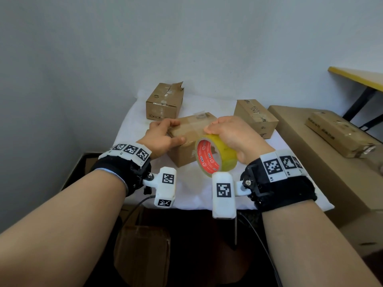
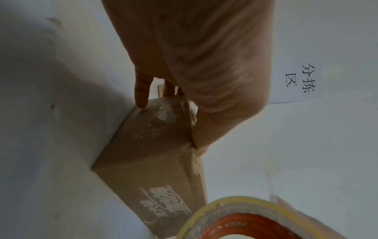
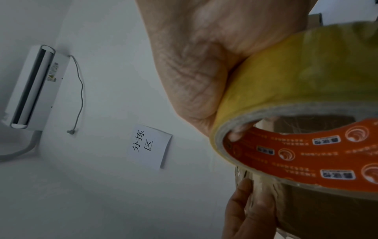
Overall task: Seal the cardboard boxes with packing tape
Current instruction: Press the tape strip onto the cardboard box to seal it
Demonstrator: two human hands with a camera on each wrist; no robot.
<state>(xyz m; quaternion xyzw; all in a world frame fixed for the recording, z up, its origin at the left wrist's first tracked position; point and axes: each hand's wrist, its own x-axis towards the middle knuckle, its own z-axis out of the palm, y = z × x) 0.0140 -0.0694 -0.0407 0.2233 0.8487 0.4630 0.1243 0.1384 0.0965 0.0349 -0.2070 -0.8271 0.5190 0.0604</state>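
Head view — right hand grips tape roll; left hand clasps box.

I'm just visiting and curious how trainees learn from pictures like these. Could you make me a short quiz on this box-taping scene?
1. True or false: the right hand holds the tape roll.
2. What does the left hand rest on? A) the front box B) the torn box at the back C) the yellow-edged table
3. How many cardboard boxes sit on the white cloth?

Key: 1 true; 2 A; 3 three.
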